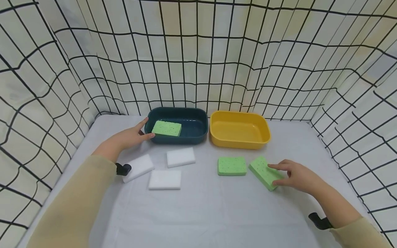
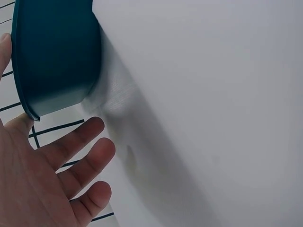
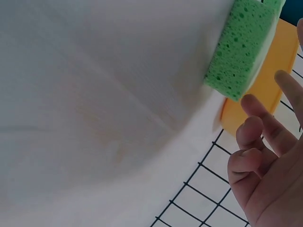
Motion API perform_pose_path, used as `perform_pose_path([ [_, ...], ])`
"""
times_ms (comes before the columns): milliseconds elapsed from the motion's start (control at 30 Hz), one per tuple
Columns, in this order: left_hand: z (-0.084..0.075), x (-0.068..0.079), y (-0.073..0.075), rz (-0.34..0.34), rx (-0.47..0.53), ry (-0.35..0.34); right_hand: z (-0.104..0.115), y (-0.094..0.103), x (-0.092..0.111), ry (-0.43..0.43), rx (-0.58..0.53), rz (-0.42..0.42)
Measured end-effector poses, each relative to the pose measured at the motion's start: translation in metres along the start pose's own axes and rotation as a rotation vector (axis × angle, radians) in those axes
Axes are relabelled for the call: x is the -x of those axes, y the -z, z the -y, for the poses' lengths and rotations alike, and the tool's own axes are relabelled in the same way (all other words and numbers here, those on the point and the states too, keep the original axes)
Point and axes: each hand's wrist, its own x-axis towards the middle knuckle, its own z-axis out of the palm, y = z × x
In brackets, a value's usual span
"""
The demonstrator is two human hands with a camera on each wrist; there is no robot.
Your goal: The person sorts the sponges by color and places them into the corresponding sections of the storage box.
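Observation:
At the left end of a dark teal tub (image 1: pixel 195 124), my left hand (image 1: pixel 130 136) touches the rim with thumb and forefinger spread; the other fingers (image 2: pixel 90 163) hang loosely apart from it. A green sponge (image 1: pixel 167 128) lies inside that tub. My right hand (image 1: pixel 297 175) is at a tilted green sponge (image 1: pixel 263 172), forefinger over its top and thumb by its near end. In the right wrist view, that sponge (image 3: pixel 241 47) shows beside the fingers; whether they touch it I cannot tell. Left of it lies another green sponge (image 1: pixel 232 166).
A yellow tub (image 1: pixel 240 141) stands right beside the teal one. Three white sponge-like blocks (image 1: pixel 165 179) lie on the white-covered table (image 1: pixel 198 213) at the left. Black wire mesh (image 1: pixel 198 63) with pale cloth behind it encloses the back and both sides.

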Motion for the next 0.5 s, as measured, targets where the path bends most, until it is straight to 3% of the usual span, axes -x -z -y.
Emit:
perform_pose_path([
  [200, 0.003, 0.000, 0.000, 0.001, -0.006, -0.002, 0.002, -0.007, -0.002, 0.006, 0.078, -0.009],
  [500, 0.003, 0.001, 0.001, 0.001, 0.017, -0.005, 0.007, -0.014, -0.004, -0.004, 0.105, 0.015],
])
